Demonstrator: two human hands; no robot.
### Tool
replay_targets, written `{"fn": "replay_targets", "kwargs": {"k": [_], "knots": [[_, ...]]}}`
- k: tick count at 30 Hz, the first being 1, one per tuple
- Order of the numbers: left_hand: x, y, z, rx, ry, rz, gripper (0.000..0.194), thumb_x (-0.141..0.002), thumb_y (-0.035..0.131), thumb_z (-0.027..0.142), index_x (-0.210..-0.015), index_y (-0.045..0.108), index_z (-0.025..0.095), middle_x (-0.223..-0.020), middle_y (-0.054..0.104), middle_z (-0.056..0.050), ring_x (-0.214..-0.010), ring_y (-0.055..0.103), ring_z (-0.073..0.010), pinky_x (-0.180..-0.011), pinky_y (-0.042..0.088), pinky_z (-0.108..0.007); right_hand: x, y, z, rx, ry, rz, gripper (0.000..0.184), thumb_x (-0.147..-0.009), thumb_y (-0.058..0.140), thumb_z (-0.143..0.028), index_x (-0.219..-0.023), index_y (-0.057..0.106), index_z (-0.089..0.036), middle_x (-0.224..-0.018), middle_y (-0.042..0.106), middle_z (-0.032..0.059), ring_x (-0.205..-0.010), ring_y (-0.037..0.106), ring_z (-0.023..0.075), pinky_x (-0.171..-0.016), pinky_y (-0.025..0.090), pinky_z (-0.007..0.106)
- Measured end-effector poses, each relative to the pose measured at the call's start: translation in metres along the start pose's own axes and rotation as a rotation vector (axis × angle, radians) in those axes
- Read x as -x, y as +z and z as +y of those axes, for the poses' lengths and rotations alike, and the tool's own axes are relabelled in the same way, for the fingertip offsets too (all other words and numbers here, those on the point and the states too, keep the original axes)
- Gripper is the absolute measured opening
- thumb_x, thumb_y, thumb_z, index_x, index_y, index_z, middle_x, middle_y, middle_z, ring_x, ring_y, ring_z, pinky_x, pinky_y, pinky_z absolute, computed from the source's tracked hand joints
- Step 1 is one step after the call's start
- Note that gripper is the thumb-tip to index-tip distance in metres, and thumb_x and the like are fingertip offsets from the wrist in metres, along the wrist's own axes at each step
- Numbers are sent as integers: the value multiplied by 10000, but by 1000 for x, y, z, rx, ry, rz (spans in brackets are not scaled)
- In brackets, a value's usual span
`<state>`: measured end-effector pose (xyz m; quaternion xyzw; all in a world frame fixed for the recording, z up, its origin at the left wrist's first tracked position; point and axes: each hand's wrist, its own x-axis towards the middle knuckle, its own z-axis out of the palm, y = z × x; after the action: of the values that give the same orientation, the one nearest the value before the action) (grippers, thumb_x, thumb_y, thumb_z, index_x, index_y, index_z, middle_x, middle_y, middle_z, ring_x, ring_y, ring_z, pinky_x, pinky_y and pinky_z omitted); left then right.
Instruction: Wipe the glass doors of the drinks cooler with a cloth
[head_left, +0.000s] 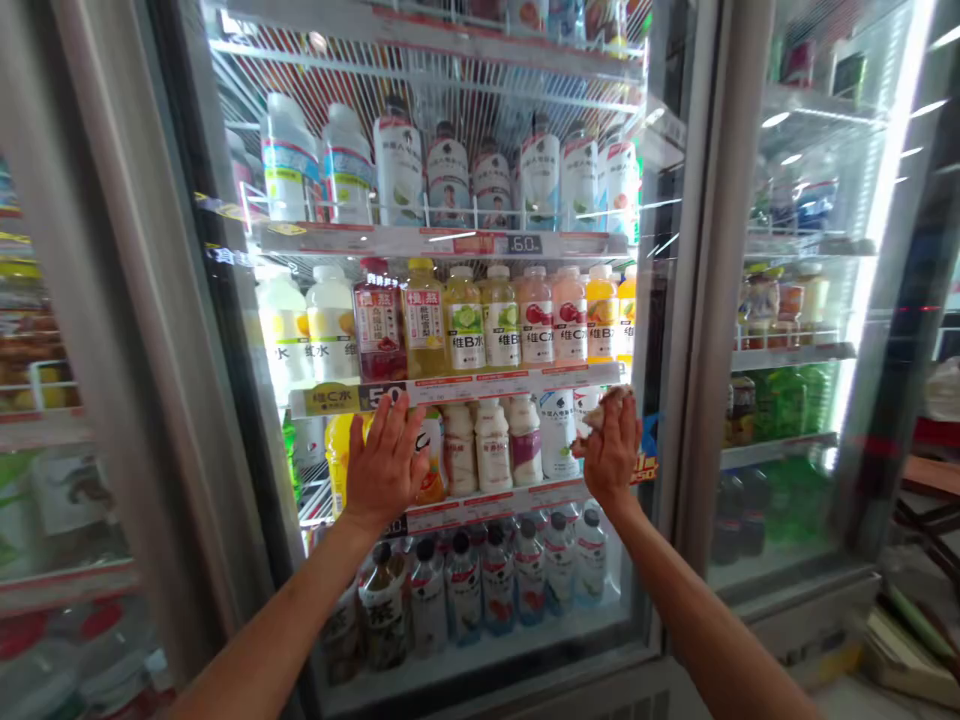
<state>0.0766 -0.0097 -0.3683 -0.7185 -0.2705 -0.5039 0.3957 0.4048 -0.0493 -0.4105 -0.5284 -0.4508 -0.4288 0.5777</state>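
Note:
I face a tall drinks fridge with a glass door (pixel 630 180). My left hand (pixel 384 462) lies flat against the glass, fingers stretched up and together, in front of an orange bottle (pixel 433 470). My right hand (pixel 611 445) is pressed to the glass near the door's right edge, its fingers curled over a small crumpled whitish wad (pixel 600 410), cloth or paper. Behind the glass between my hands stand white milky bottles (pixel 491 445). The shelf above carries coloured vitamin drinks (pixel 499 320).
A metal door frame (pixel 709 300) separates this fridge from a second cooler (pixel 795 330) on the right. Another glass-fronted unit (pixel 45 400) stands at the left. Dark-capped bottles (pixel 480 580) fill the bottom shelf. Cartons (pixel 900 640) lie on the floor at the lower right.

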Motion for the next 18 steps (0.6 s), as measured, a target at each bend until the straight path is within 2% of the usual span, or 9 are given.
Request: {"fn": "replay_targets", "kwargs": {"k": [2,4,6,8,12,14,15,16,18], "knots": [[2,0,-1,2,8,4,660,-826,505,284,-1408,195,270,-1441,294,-66,-1345,237,-246,-1112,106,-474,2,-1,10,10,10,4,525,-861,331,-246,-1383,297,-199,-1443,308,131,-1349,251,252,-1059,229,524],[2,0,-1,1,9,12,665,-823,508,278,-1408,194,271,-1440,296,-63,-1345,237,-248,-1112,113,-477,-18,1,14,24,114,58,525,-857,311,-256,-1374,316,-164,-1435,314,152,-1343,257,270,-1051,226,539],[3,1,0,2,2,18,665,-823,507,276,-1409,192,269,-1439,297,-64,-1345,235,-250,-1113,110,-480,-49,7,4,37,234,132,536,-853,292,-251,-1375,311,-129,-1433,305,174,-1343,248,286,-1039,237,545],[3,3,2,9,0,18,662,-827,501,279,-1410,189,268,-1438,300,-65,-1347,231,-249,-1114,104,-481,-74,13,-24,42,231,157,545,-849,297,-234,-1386,289,-143,-1439,297,162,-1345,243,285,-1034,249,542],[0,-1,1,16,18,10,657,-829,501,284,-1409,193,274,-1437,308,-63,-1350,224,-241,-1116,100,-471,-72,18,-88,27,-205,-61,619,-839,375,-210,-1422,172,-262,-1463,274,67,-1369,196,232,-1080,223,487],[-10,-8,-8,-8,27,17,653,-828,504,287,-1408,204,273,-1443,297,-63,-1353,220,-238,-1115,111,-465,-66,15,-97,17,-436,-177,649,-833,401,-207,-1423,145,-291,-1458,290,42,-1371,195,208,-1101,200,454],[-17,-12,-16,-29,13,30,648,-827,505,290,-1406,213,266,-1449,284,-67,-1355,212,-240,-1113,115,-466,-68,13,-93,21,-466,-186,642,-835,395,-204,-1422,151,-293,-1454,298,41,-1368,205,205,-1102,197,452],[-25,-17,-25,-53,-17,48,641,-828,502,295,-1404,225,255,-1456,267,-73,-1360,198,-244,-1112,118,-469,-74,12,-87,30,-418,-159,625,-840,377,-201,-1420,161,-284,-1453,298,50,-1364,215,210,-1096,201,464],[-43,-26,-44,-94,-100,85,617,-834,488,310,-1398,252,227,-1469,230,-86,-1368,168,-252,-1112,114,-470,-98,12,-73,48,-144,-36,588,-849,332,-198,-1418,189,-237,-1459,278,92,-1358,226,241,-1067,222,511]]}}
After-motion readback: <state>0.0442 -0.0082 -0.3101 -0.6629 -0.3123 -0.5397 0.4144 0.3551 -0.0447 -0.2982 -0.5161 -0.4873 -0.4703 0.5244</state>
